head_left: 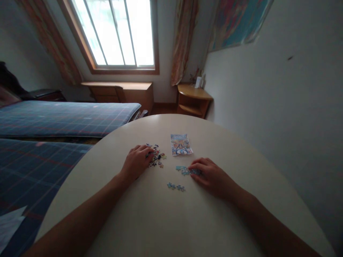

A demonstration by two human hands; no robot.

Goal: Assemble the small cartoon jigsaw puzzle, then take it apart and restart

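Observation:
On a round cream table (166, 217), my left hand (137, 161) rests with curled fingers at the edge of a small pile of loose jigsaw pieces (157, 156). My right hand (210, 175) lies on the table with its fingertips pressed on a joined strip of light-blue pieces (184, 170). Another short joined group of blue pieces (176, 186) lies between my hands, nearer to me. A small printed picture card (181, 144) sits just beyond both hands.
A white wall runs along the right of the table. Two beds with blue plaid covers (61, 117) stand to the left. A wooden desk (123, 91) under a barred window and a corner shelf (193, 99) are at the back.

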